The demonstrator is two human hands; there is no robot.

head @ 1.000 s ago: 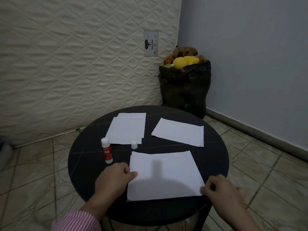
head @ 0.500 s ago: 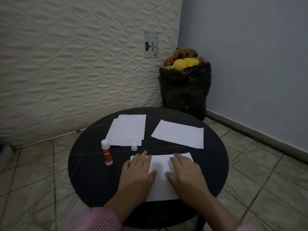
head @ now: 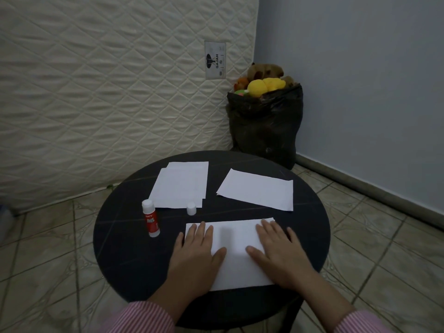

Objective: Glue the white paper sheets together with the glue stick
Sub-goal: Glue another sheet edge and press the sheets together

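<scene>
A round black worktop (head: 115,239) is seen low in the frame on a tiled floor (head: 43,248), with a quilted mattress (head: 96,92) at upper left and a black bag of soft toys (head: 265,126) in the corner. The left hand (head: 195,254) and right hand (head: 280,252) are pressed flat, grip wide and holding nothing, on the nearest white sheet (head: 236,251). The uncapped glue stick (head: 150,218) is stood left of it, its cap (head: 191,208) nearby; a paper stack (head: 180,186) and a single sheet (head: 258,189) are laid beyond.

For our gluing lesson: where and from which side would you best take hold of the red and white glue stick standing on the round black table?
Grip the red and white glue stick around its red labelled barrel, coming from its left or from above. It stands upright and uncapped, its small white cap sitting apart to the right, so avoid the top end. The left hand, flat on the paper, is nearest.
</scene>
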